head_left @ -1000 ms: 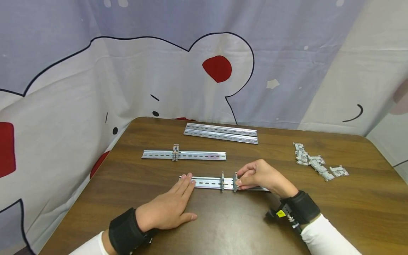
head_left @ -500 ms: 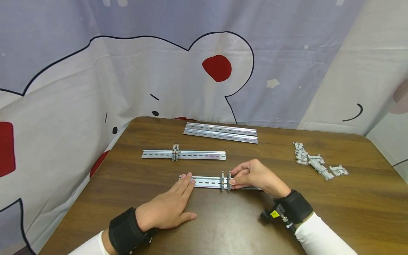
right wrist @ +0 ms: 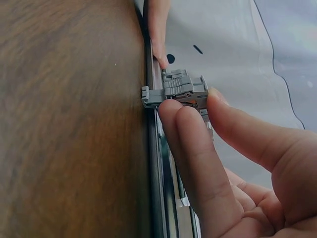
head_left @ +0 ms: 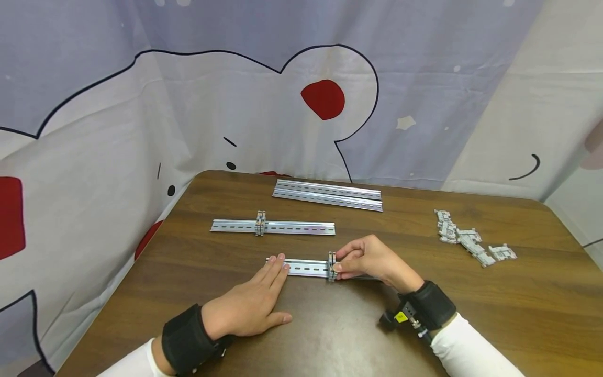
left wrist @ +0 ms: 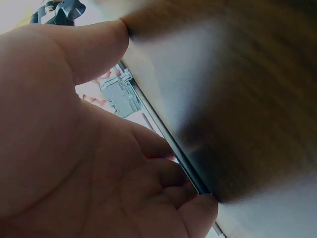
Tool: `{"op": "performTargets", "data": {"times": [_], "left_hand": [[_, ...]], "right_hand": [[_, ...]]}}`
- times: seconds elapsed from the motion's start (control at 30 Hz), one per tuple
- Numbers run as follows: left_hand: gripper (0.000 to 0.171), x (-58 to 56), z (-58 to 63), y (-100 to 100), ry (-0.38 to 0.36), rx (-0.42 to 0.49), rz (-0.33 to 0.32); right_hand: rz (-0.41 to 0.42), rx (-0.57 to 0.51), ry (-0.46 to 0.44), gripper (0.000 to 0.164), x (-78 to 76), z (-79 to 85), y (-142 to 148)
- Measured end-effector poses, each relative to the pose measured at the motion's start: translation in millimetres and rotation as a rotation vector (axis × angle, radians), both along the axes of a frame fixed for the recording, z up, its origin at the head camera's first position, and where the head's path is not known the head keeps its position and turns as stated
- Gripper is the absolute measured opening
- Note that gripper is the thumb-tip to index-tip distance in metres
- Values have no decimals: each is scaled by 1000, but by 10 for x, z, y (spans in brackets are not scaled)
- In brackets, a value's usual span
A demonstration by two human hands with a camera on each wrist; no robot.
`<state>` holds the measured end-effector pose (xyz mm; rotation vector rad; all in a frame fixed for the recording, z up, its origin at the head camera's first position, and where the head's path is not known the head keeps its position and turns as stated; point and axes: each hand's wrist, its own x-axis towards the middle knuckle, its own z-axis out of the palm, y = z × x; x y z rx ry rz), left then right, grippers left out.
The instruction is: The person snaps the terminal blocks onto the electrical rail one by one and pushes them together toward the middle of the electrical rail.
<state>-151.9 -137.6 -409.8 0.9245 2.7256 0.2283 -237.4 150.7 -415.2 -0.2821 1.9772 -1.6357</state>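
A: How would the DIN rail near the tabletop's front edge handle?

B: It looks like stiff, thin, slotted metal, probably light and apt to slide on the smooth wooden tabletop. The left hand lies flat with straight fingers, fingertips pressing the rail's left end, gripping nothing. That end seems a sensible place to steady it.

A: And the terminal block?

B: Grey plastic, rigid and small, and likely light; its thin clips could be fragile. The right hand pinches it between thumb and curled fingers from the right side, where it sits astride the rail mid-length, touching a second block.

A: Counts?

B: Four rails: the near one, a second rail behind it carrying two blocks, and two bare rails side by side near the far edge. A loose heap of blocks lies toward the right edge; its number cannot be told.
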Motion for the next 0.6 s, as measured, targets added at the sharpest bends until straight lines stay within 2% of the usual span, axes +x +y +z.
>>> {"op": "performTargets", "data": {"times": [0.6], "left_hand": [[90,9,-7,4,-8,-10,6]], "right_hand": [[-8,24,-17,39,1,-43,-22]]}}
